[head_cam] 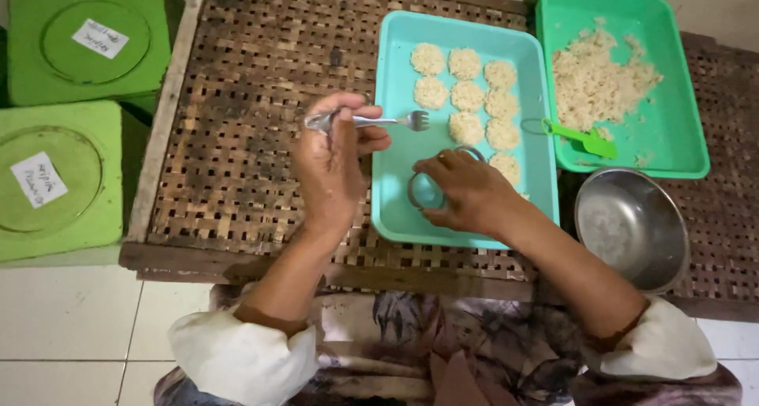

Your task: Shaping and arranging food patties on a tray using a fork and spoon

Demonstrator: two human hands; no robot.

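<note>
A woven surface (253, 98) carries a teal tray (395, 208), a green tray (680, 113) of rice (597, 78) and a steel bowl (632, 228). Round rice cakes (466, 94) are laid in rows in the teal tray. A fork (371, 121) is gripped in the left hand (332, 165) above the tray's edge. A metal ring (427, 188) is held down on the tray floor by the right hand's (466, 192) fingers.

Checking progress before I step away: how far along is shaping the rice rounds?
Done: nine round rice patties on the turquoise plastic tray. In hand: left hand holds a metal fork, right hand a metal ring mould. Left: loose rice in the green plastic tray.
</note>
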